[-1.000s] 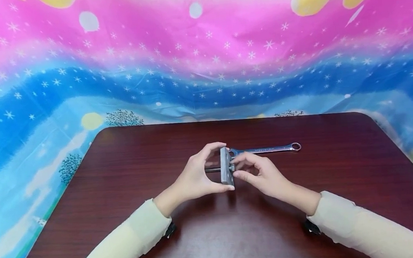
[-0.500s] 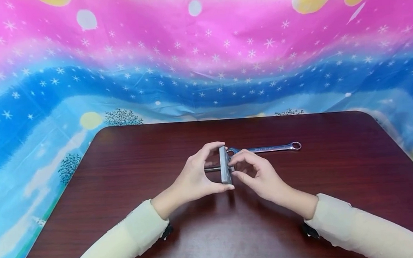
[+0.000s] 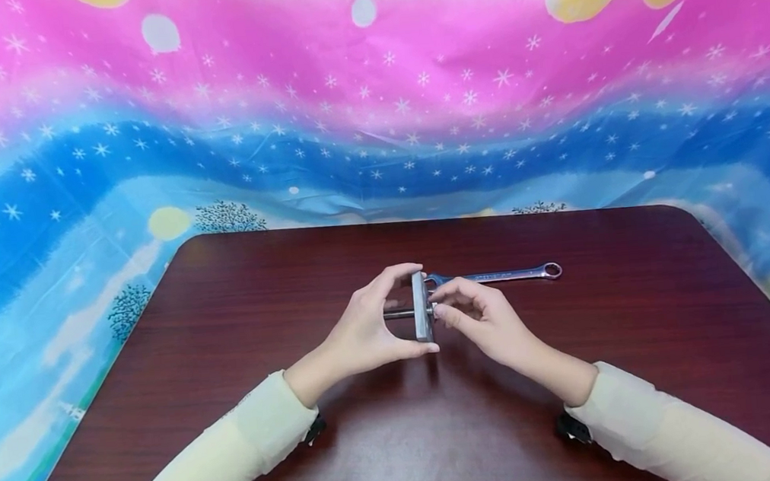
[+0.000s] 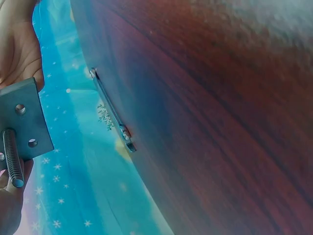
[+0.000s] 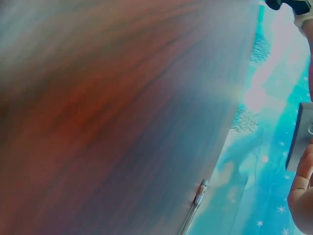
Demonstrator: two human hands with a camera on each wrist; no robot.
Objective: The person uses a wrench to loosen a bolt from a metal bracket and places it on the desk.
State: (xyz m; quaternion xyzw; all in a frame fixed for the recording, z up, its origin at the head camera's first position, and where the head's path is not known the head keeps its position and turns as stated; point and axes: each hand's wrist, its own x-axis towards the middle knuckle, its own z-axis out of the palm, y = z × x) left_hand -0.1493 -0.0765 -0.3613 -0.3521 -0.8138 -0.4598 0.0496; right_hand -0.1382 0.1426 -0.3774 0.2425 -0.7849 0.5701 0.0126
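My left hand [image 3: 358,331] grips a flat grey metal plate [image 3: 421,306] by two opposite edges, fingers on top and thumb below, holding it upright above the table. A bolt [image 3: 398,314] passes through the plate, and its shank points toward my left palm. In the left wrist view, the bolt's thread [image 4: 14,161] and several holes in the plate [image 4: 39,122] are visible. On the plate's other face, my right hand [image 3: 499,326] pinches the bolt's hex end between thumb and fingers, which mostly cover it. The right wrist view catches only part of the plate [image 5: 299,137].
A combination wrench [image 3: 508,275] lies on the dark wooden table [image 3: 278,280] just behind my right hand, one end partly hidden by the fingers and plate. Beyond the table's far edge hangs a patterned cloth [image 3: 321,139].
The plate has turned slightly to stand more edge-on. The bolt's hex end showed plainly a second ago; my right thumb and fingers now cover most of it. The wrench lies unmoved.
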